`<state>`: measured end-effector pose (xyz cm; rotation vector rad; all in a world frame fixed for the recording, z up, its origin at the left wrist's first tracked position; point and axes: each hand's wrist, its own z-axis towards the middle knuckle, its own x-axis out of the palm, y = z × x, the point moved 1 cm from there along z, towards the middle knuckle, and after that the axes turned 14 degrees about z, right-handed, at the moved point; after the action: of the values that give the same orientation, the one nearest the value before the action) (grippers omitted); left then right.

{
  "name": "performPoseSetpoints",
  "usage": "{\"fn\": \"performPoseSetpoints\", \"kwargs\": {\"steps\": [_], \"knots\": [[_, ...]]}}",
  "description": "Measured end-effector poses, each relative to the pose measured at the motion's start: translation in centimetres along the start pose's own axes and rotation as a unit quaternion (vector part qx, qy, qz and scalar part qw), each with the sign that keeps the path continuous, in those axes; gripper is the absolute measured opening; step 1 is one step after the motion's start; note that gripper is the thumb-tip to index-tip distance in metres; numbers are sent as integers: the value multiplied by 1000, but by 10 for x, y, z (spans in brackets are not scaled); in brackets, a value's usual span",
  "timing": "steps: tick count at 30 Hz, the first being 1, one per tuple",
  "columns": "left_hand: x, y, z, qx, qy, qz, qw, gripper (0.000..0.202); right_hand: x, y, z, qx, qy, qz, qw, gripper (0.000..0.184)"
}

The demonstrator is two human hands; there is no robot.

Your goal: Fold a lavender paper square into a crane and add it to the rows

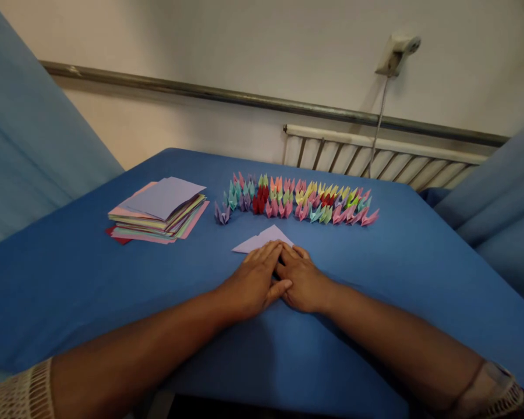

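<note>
A sheet of lilac origami paper [266,235], folded into a triangular shape, lies on the blue-covered table in front of me. My left hand [254,279] rests with stretched fingers on its near part, the thumb reaching across to the right hand. Beside it, my right hand [303,279] also lies flat on the paper, its fingertips meeting the left ones. Together the hands hide the paper's near edge. Just beyond stand rows of small folded paper cranes [283,208] in many colours.
To the left sits a stack of coloured paper sheets [166,201], a lilac one on top. The blue table cover [397,279] spreads around my arms. Behind the table are a wall rail [227,96], a white radiator [367,154] and a wall socket with a cord [393,58]. Blue curtains [26,134] hang at both sides.
</note>
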<state>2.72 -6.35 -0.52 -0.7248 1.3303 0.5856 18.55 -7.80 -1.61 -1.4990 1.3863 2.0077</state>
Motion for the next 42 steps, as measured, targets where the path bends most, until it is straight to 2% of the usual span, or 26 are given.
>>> {"fn": "performPoseSetpoints", "kwargs": {"steps": [2,5,11,18,21,22,26,29,35,38,42], "knots": [[2,-5,-9,2,39,52,998,75,0,0,0,4,2,1,1000,58],[0,3,-21,-1,63,118,991,80,0,0,1,10,-1,-4,1000,58],[-6,24,-48,-34,64,176,982,91,1,-1,0,7,-11,-10,1000,58],[-25,36,-68,-87,75,190,975,86,4,-3,0,6,-18,-11,1000,57],[-31,27,-60,-100,43,184,977,83,4,-1,1,7,-19,-7,1000,57],[-30,22,-54,-86,32,173,981,83,3,-1,1,8,-19,-6,1000,58],[-17,4,-17,34,31,79,996,82,2,0,2,5,-7,1,1000,58],[-4,5,3,58,33,50,997,89,1,-1,3,-2,5,6,1000,66],[2,24,-1,70,78,68,992,94,0,4,0,9,-25,9,1000,59],[1,27,-4,81,81,88,989,94,0,7,-6,28,-41,5,999,64],[4,26,-3,91,78,102,988,95,-1,9,-16,69,-65,-26,995,60]]}}
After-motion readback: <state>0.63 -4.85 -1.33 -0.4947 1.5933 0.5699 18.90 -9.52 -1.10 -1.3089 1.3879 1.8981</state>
